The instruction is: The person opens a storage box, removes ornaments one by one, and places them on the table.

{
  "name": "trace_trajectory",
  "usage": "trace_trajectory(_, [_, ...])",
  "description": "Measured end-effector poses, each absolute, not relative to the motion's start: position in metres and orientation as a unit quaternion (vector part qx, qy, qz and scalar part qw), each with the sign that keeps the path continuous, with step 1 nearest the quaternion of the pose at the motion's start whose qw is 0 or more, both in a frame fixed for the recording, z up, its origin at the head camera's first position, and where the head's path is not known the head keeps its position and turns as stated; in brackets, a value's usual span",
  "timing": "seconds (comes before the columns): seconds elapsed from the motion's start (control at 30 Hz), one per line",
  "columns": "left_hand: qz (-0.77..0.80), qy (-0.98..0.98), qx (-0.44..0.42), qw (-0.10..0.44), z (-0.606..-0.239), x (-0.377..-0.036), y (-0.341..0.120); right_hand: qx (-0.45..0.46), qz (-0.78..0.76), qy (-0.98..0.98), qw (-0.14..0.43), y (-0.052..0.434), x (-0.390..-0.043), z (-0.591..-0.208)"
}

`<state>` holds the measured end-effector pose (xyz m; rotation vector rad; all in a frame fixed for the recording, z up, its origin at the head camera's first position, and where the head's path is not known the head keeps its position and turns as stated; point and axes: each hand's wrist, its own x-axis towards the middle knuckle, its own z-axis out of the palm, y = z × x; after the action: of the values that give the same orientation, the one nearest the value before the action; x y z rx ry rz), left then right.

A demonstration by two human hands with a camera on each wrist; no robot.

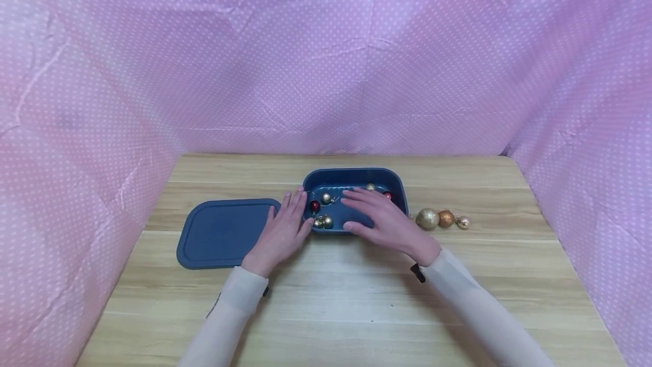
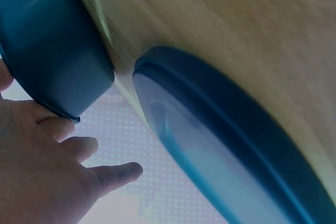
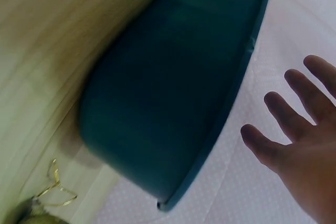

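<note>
Hovering flat-fingered over the blue box [image 1: 355,177] near the table's [image 1: 356,299] far edge, right hand [image 1: 384,220] grips nothing; left hand [image 1: 283,231], fingers straight, rests at its left wall. Several baubles [image 1: 322,221] inside; three baubles outside [image 1: 441,218] remain rightward. Lid [image 1: 224,234] lies off, left.

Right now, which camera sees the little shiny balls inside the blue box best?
The head view: it looks down into the blue box and shows the shiny balls inside. Both wrist views show only the box's outer wall, so the balls inside are hidden.
</note>
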<state>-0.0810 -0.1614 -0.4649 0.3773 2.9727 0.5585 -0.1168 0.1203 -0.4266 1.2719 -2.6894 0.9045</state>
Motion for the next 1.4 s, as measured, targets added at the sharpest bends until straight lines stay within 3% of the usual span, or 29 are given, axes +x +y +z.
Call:
trace_trajectory(0.67, [0.177, 0.975, 0.126, 0.047, -0.465, -0.081, -0.161, 0.398, 0.294, -0.861, -0.114, 0.078, -0.155, -0.448])
trace_trajectory(1.4, [0.177, 0.975, 0.122, 0.049, -0.465, -0.081, -0.162, 0.378, 0.298, -0.856, -0.191, 0.065, -0.17, -0.466])
